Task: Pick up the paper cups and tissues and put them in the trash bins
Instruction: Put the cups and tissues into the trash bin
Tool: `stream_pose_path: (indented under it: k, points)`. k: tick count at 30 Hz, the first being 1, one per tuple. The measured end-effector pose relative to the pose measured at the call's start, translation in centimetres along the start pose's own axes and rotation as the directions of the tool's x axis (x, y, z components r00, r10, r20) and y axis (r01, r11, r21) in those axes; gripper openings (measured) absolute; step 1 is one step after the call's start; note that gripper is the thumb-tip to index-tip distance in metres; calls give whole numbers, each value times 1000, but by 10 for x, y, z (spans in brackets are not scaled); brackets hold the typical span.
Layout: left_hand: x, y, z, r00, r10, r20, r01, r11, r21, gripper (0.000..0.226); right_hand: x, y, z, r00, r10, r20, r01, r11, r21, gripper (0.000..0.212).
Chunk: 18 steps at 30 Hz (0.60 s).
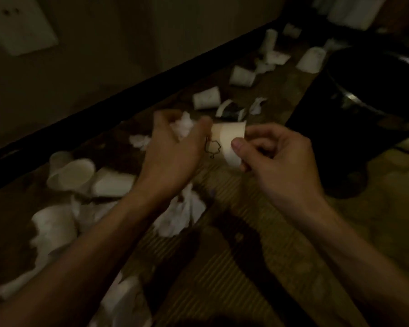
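Note:
My right hand (pixel 276 156) pinches a white paper cup (pixel 227 140) with a small dark drawing on its side, held above the floor at the middle of the view. My left hand (pixel 172 147) grips a crumpled white tissue (pixel 183 125) and its fingertips touch the same cup. Several more paper cups lie on the wooden floor, among them one at the left (pixel 73 173) and one further back (pixel 207 97). Another crumpled tissue (pixel 180 215) lies under my left forearm. A dark trash bin (pixel 364 95) stands at the right.
A dark baseboard (pixel 128 90) runs diagonally along the wall at the left. More cups and tissues are strewn along it toward the back (pixel 309 60) and at the lower left (pixel 52 227). The room is dim.

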State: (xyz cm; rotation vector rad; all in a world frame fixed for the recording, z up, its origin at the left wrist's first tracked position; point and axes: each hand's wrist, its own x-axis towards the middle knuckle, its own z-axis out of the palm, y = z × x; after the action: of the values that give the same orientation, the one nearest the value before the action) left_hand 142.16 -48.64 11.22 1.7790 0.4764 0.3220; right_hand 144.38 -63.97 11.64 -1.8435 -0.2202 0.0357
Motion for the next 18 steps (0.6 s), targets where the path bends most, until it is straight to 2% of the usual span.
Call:
stream_pose_path:
  k: [2,4,7,9,14,16,18]
  points:
    - [11,41,24,994,91,55,-84,989,-125,42,15,-17,-30,992,-77,-98,78,997,4,17]
    - [21,77,50,972,184,148,-150,965,-214,31,29,-31,-59,970,-156,-187,158,988,-6,17]
    - [39,116,98,924,301,234,-264,948,-176,10,47,-43,-101,921,-234,-312,231,972,-48,19]
    - [51,134,137,892,354,281,-329,935,-132,7,59,-43,-127,884,-253,-394,234,967,-96,21]
    - [73,144,225,706,447,549,-487,869,-82,16,85,-17,-187,824,-218,-524,115,968,-222,23]
    - [83,141,251,662,422,620,-513,858,-37,11,98,1,-206,835,-135,-534,6,972,-235,23]
    - [95,136,273,628,340,700,-543,836,81,12,111,20,-218,855,-11,-519,-122,968,-221,22]
